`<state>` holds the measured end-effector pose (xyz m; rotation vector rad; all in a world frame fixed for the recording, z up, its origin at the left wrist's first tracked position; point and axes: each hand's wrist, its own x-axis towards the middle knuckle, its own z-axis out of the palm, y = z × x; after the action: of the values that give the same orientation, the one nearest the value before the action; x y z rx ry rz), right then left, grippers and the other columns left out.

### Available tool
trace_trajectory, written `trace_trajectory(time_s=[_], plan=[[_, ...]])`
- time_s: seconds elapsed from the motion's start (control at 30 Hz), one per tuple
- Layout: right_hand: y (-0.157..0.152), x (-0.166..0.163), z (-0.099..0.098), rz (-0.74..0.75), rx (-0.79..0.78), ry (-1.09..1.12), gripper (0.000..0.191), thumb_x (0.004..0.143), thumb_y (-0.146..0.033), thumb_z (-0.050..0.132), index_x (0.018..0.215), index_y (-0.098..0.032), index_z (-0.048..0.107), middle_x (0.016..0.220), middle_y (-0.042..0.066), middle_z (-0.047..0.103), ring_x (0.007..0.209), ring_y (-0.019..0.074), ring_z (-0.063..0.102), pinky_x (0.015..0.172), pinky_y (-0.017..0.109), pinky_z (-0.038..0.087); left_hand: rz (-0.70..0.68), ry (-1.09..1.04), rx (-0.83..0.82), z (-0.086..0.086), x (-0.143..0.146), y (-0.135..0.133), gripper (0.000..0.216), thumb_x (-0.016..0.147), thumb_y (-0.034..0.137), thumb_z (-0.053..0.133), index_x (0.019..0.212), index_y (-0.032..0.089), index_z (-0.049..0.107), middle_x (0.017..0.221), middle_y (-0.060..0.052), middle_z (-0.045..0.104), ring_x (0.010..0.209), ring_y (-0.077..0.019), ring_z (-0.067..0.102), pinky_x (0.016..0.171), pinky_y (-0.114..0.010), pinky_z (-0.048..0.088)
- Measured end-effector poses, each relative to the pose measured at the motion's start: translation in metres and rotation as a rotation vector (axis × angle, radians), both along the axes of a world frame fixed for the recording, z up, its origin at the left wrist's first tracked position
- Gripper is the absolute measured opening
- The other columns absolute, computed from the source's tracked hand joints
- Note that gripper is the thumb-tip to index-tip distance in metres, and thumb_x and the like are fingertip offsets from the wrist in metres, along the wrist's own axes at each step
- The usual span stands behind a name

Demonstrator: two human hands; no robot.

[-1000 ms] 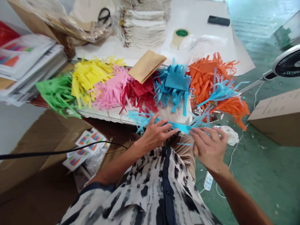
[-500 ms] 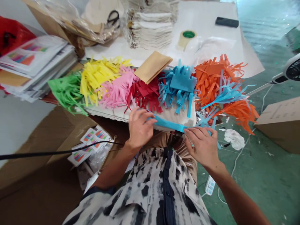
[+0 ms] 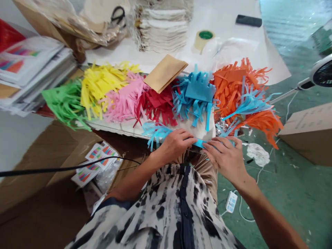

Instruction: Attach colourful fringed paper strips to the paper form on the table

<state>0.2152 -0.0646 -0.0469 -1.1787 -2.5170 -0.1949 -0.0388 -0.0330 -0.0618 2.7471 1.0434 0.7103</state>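
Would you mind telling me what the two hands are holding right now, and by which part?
Both hold one blue fringed paper strip: the left hand and the right hand pinch its uncut band near the middle, while the fringe fans out left.

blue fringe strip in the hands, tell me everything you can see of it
The blue fringe strip looks like thin light-blue paper: a flat band with cut fringes bunched at its left end. It lies across the near table edge, pressed under the left hand and right hand, whose fingers cover its middle.
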Motion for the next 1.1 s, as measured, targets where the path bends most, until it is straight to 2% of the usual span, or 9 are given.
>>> trace_trajectory(time_s=[0.17,0.33,0.5,0.67,0.87,1.1], plan=[[0.001,-0.001,-0.002,-0.031,0.008,0.000,0.013,0.103,-0.024,0.063,0.107,-0.024,0.076,0.107,0.001,0.082,0.110,0.0212,0.067,0.106,0.044,0.032,0.025,0.011,-0.002,0.001,0.004,0.000,0.023,0.106,0.035,0.058,0.114,0.019,0.072,0.104,-0.006,0.076,0.094,-0.0204,0.065,0.083,-0.034,0.053],[-0.001,-0.002,-0.003,-0.114,-0.062,-0.007,0.017,0.105,-0.028,0.060,0.106,-0.025,0.077,0.107,0.002,0.080,0.110,0.0229,0.066,0.108,0.046,0.030,0.084,0.033,0.058,-0.008,0.007,-0.004,0.017,0.106,0.025,0.056,0.106,0.021,0.072,0.106,-0.005,0.075,0.096,-0.0193,0.064,0.084,-0.034,0.051],[-0.003,0.001,-0.007,-0.134,-0.049,0.056,0.018,0.104,-0.027,0.061,0.103,-0.028,0.079,0.103,0.002,0.079,0.108,0.0228,0.066,0.110,0.047,0.031,0.094,0.025,0.071,-0.013,0.006,-0.005,0.018,0.106,0.033,0.059,0.106,0.022,0.072,0.106,-0.006,0.075,0.097,-0.0200,0.064,0.083,-0.035,0.050],[-0.005,0.002,-0.010,-0.152,-0.083,0.115,0.018,0.104,-0.028,0.060,0.100,-0.027,0.077,0.104,0.002,0.077,0.110,0.0230,0.065,0.114,0.048,0.030,0.108,0.003,0.083,-0.013,0.000,-0.006,0.014,0.105,0.026,0.059,0.103,0.020,0.071,0.106,-0.005,0.076,0.097,-0.0196,0.064,0.084,-0.034,0.050],[-0.002,0.002,-0.008,-0.245,-0.250,0.238,0.020,0.104,-0.037,0.059,0.095,-0.026,0.073,0.099,0.003,0.074,0.106,0.0246,0.062,0.098,0.043,0.035,0.183,-0.135,-0.075,-0.006,-0.007,-0.008,0.019,0.106,0.031,0.059,0.097,0.019,0.071,0.104,-0.006,0.073,0.098,-0.0189,0.063,0.089,-0.033,0.052],[0.001,-0.007,-0.005,-0.330,-0.256,0.079,0.024,0.105,-0.039,0.052,0.094,-0.024,0.068,0.095,0.006,0.071,0.105,0.0294,0.056,0.093,0.045,0.031,0.340,-0.077,-0.183,0.005,-0.006,-0.006,0.015,0.100,0.033,0.067,0.097,0.019,0.070,0.114,-0.009,0.067,0.106,-0.0247,0.057,0.094,-0.040,0.049]])
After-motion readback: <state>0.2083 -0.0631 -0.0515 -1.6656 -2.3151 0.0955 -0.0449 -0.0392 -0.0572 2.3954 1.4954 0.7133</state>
